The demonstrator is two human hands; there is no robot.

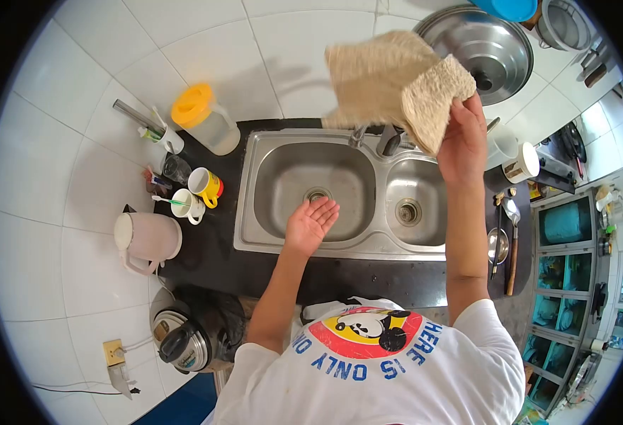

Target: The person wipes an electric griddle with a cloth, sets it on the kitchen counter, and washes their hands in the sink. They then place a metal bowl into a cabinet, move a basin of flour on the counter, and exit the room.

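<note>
A beige cloth [389, 74] hangs in the air above the sink's back edge, its left part blurred by motion. My right hand [463, 138] grips the cloth at its right end, with the arm stretched up and forward. Palm up, my left hand [313, 225] is over the large basin of the steel sink [255, 241], fingers spread and nothing in them. To its right is the smaller basin [409, 188] with a drain. Behind the basins stands the faucet [357, 136], partly hidden by the cloth.
On the left stand a yellow-lidded pitcher [208, 120], several cups including a yellow mug [206, 185], and a pink kettle [148, 239]. A large steel lid [476, 42] is at the wall. Right of the sink lie a wooden-handled spatula [512, 241] and a metal bowl [497, 246].
</note>
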